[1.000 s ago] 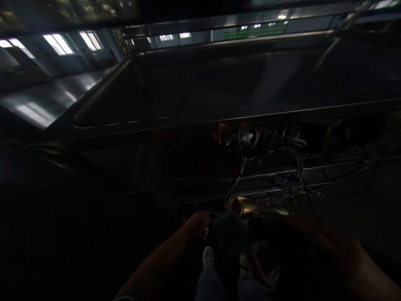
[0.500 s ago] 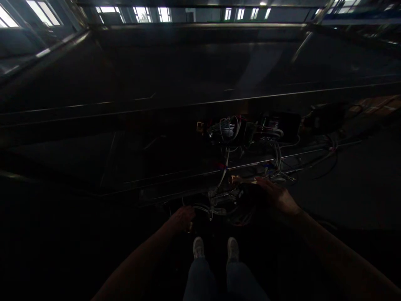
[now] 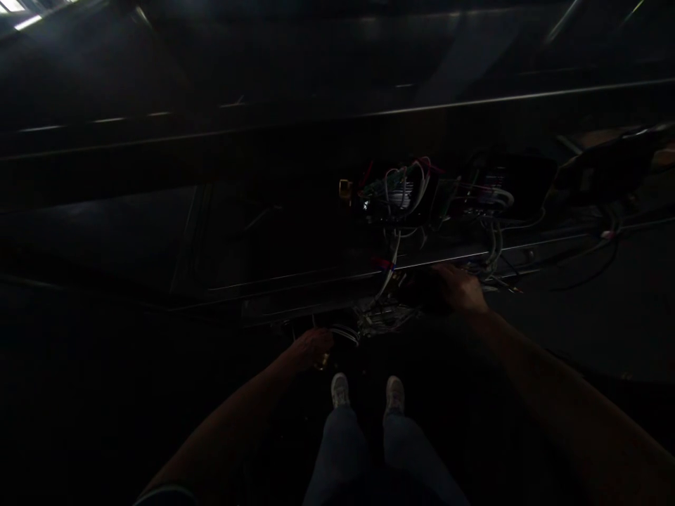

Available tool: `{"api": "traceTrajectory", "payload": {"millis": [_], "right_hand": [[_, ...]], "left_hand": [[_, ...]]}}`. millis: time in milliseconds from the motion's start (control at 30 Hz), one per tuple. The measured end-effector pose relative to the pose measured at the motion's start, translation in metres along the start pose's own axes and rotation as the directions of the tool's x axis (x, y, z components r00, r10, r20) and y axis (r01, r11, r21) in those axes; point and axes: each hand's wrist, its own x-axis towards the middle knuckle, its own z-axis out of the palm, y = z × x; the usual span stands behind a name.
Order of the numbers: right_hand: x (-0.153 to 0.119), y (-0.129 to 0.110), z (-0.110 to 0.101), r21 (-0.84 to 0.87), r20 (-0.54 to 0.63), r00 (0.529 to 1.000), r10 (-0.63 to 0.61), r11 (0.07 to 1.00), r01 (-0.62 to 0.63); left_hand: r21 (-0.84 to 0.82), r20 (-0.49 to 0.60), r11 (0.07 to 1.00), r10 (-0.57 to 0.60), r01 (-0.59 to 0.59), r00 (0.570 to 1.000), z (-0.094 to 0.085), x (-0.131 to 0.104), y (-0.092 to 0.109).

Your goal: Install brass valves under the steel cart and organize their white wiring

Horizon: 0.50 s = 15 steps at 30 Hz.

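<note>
The scene is very dark. My left hand is closed at the lower middle, beside pale wires; a small brass-coloured piece glints just under its fingers, and what it grips is mostly hidden. To the right, my right hand curls over the edge of a black casing, below a metal rail. A tangle of thin wires hangs between the two hands, under the casing.
Above the rail sits an opened black unit with a circuit board and wires and a brass fitting on its left. Another wired black unit stands beside it. My shoes show below.
The view has tipped downward, so the windows have mostly left the top. My right hand has drawn in from an outstretched reach to curl over the black casing. My left hand stays beside the wires.
</note>
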Motion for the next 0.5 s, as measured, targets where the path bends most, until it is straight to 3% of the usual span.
{"api": "traceTrajectory", "payload": {"millis": [100, 233, 367, 500], "right_hand": [[0.015, 0.013, 0.003, -0.07, 0.044, 0.998, 0.055, 0.996, -0.052], [0.02, 0.024, 0.001, -0.044, -0.012, 0.984, 0.18, 0.983, -0.18], [0.02, 0.023, -0.001, -0.012, -0.049, 0.961, 0.272, 0.962, -0.273], [0.032, 0.014, 0.01, -0.011, -0.059, 0.944, 0.323, 0.946, -0.324]], "left_hand": [[-0.01, 0.009, 1.0, 0.003, -0.002, 1.0, -0.001, -0.003, -0.001], [-0.028, -0.003, 1.0, 0.001, -0.002, 1.0, -0.001, -0.007, -0.003], [-0.039, -0.013, 0.999, 0.004, -0.004, 1.0, 0.0, -0.007, -0.004], [-0.026, 0.013, 1.0, 0.012, -0.012, 1.0, -0.004, -0.006, -0.004]]}}
